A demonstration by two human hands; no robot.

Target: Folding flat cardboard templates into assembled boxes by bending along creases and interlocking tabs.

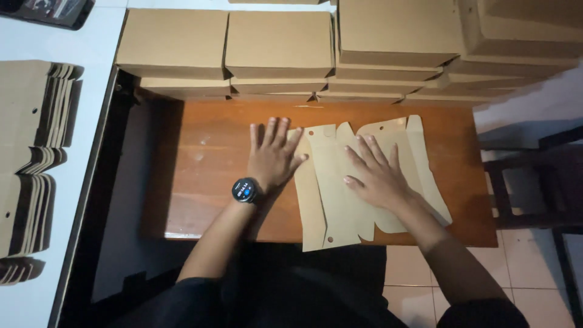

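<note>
Head view, looking down at my two hands on a wooden worktop (206, 182). A flat die-cut cardboard blank (340, 200) lies unfolded in the middle-right of it, pale tan, with small punched holes near its edges. My right hand (379, 179) is pressed palm-down on the blank, fingers (364, 152) spread flat, gripping nothing. My left hand (273, 155), the one with the wristwatch (245, 191), lies flat too, fingers splayed, mostly on bare wood with the fingertips touching the blank's left edge. Neither hand has hold of anything.

Progress, as I judge it: this blank is not yet folded, no flap raised, so this piece is at its very start. Finished boxes (279, 42) are stacked in rows along the far edge of the worktop, so plenty are already done. A stack of flat blanks (36, 121) sits on the white surface to my left, so plenty are left too.
</note>
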